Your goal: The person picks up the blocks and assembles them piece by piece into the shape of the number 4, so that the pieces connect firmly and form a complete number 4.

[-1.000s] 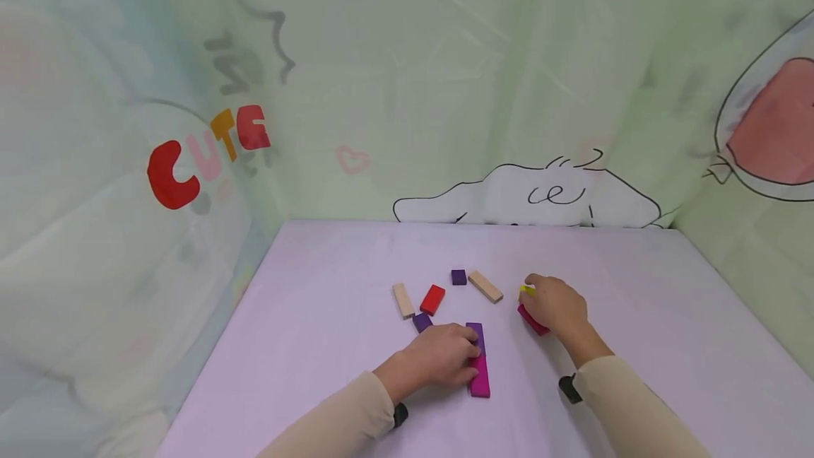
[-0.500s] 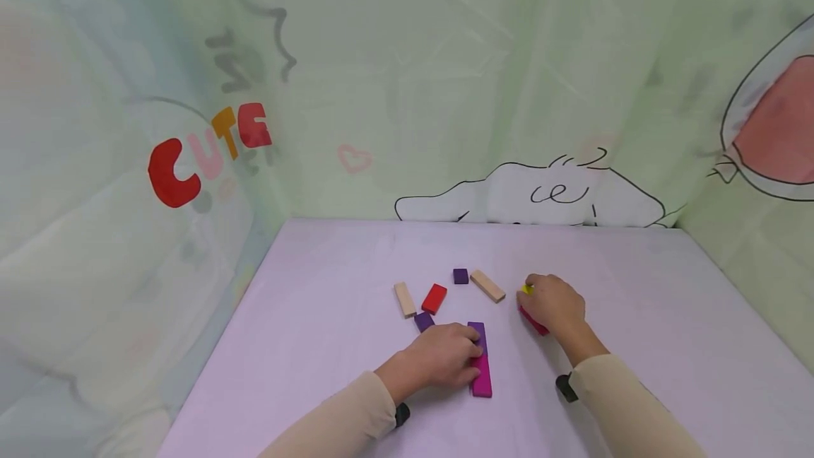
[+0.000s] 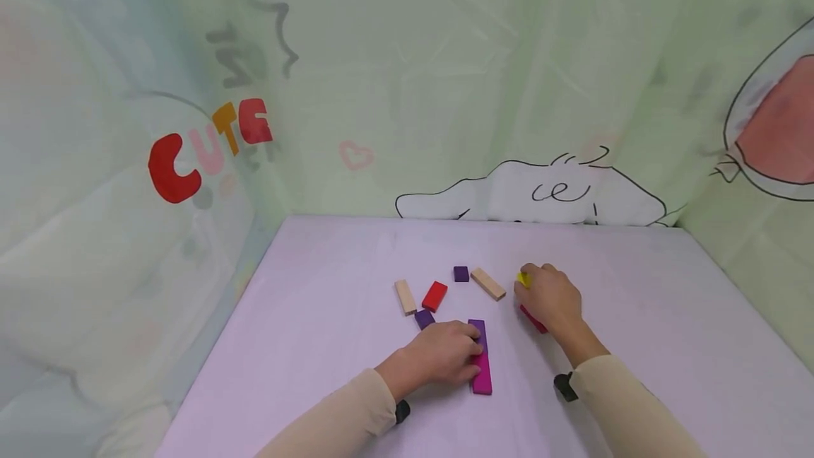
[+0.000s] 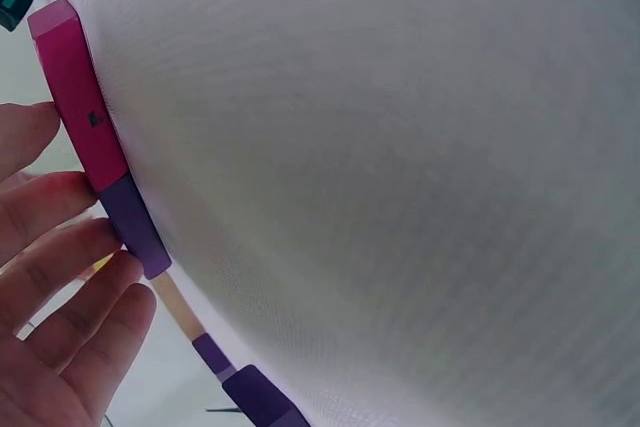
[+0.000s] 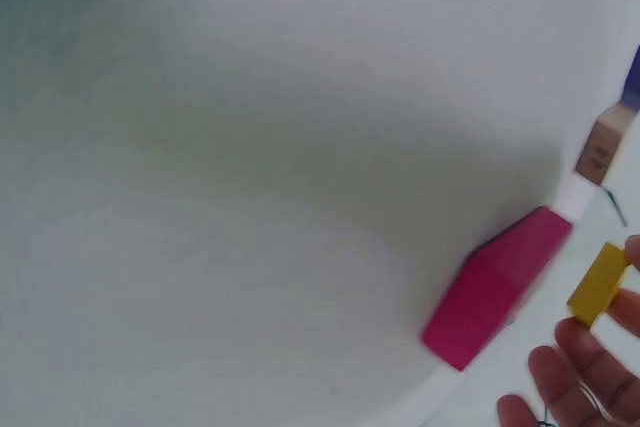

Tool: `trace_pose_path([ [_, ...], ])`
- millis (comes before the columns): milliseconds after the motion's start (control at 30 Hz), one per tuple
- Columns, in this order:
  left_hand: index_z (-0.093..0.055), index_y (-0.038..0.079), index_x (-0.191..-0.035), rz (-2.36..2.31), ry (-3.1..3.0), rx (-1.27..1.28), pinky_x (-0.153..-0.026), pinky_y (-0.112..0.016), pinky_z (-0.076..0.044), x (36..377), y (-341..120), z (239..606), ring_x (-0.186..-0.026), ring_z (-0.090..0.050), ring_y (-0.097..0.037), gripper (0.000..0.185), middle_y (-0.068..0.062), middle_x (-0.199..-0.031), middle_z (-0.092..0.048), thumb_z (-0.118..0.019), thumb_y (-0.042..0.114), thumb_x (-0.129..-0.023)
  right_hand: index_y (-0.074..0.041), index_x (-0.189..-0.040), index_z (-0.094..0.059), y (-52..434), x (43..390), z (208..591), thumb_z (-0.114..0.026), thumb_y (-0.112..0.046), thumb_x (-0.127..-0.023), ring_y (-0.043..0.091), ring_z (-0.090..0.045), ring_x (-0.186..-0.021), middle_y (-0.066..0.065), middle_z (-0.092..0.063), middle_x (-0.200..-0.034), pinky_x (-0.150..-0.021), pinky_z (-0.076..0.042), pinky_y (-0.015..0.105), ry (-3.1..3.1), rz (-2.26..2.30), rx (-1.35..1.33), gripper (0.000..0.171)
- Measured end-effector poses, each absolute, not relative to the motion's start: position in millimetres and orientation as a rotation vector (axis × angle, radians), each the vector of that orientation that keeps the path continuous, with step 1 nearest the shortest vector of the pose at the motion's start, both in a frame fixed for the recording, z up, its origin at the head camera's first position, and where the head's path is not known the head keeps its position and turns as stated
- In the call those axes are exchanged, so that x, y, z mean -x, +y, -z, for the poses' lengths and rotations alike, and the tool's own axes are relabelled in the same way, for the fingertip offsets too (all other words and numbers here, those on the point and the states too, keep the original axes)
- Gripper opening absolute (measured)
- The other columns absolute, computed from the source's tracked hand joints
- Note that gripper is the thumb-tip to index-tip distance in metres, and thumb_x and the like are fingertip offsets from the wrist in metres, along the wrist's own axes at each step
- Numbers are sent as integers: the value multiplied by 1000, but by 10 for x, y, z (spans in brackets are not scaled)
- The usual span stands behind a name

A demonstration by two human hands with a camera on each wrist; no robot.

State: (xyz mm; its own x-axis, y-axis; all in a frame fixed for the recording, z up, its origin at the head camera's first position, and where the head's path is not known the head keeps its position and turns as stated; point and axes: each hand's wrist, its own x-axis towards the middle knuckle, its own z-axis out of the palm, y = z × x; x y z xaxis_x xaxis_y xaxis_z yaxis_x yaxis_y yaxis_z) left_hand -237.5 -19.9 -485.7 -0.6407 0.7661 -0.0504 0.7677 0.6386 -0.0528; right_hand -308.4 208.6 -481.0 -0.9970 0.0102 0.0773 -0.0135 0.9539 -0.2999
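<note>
Purple and pink blocks lie end to end in one long strip (image 3: 480, 357) on the lilac worktop (image 3: 305, 345), and the left hand (image 3: 439, 359) rests right beside it. The left fingers (image 4: 60, 247) are nearly straight and a little spread, and their tips touch the side of the strip, as if to keep it in line. The right hand (image 3: 552, 299) is farther back and to the right. Its fingers are curled, and they pinch a small yellow block (image 5: 598, 282), held a little above the worktop. A dark pink block (image 5: 495, 287) lies flat just under that hand. More blocks wait behind the strip: a small purple one (image 3: 424, 318) close to the left hand, a red one (image 3: 435, 296), a short pale wood one (image 3: 404, 297), a second small purple one (image 3: 461, 273) and a longer pale wood one (image 3: 488, 284). All of them lie flat and a little apart from each other. It looks like the step now is to pick up the yellow block while the strip is held still. The next move probably needs the right hand to carry the yellow block over without bumping the pale wood block close by, and the left hand to keep the strip straight.
</note>
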Motion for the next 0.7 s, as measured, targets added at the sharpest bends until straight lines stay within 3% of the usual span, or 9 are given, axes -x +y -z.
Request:
trace_pose_path([
  [233,-77,27,-123,73,2814,-1304,-97,-16,-51,2368,-194,4850,-115,-65,-6,31,8,-128,-69,-70,43,-97,-3,-137,-62,1909,3045,4741,-65,-23,-96,38,-63,-100,26,-66,-120,-81,-57,54,-2961,-525,-233,46],
  [400,-78,27,-120,86,2826,-1330,-95,-16,-51,2372,-190,4864,-111,-66,-5,29,8,-124,-70,-70,43,-97,-1,-135,-64,1780,3008,4730,-69,-16,-93,33,-63,-95,23,-70,-116,-81,-56,50,-2946,-600,-325,44],
  [600,-78,27,-122,64,2821,-1319,-96,-17,-52,2374,-195,4870,-114,-66,-6,31,8,-126,-70,-70,42,-97,-2,-134,-66,1673,2955,4721,-70,-12,-95,32,-64,-101,23,-69,-126,-89,-59,48,-3005,-754,-349,41],
  [700,-77,27,-123,43,2816,-1298,-95,-17,-52,2364,-200,4868,-113,-65,-5,32,8,-125,-70,-70,43,-97,-1,-131,-68,1644,2931,4730,-70,-9,-95,30,-64,-98,20,-70,-121,-89,-59,46,-3042,-795,-381,37],
])
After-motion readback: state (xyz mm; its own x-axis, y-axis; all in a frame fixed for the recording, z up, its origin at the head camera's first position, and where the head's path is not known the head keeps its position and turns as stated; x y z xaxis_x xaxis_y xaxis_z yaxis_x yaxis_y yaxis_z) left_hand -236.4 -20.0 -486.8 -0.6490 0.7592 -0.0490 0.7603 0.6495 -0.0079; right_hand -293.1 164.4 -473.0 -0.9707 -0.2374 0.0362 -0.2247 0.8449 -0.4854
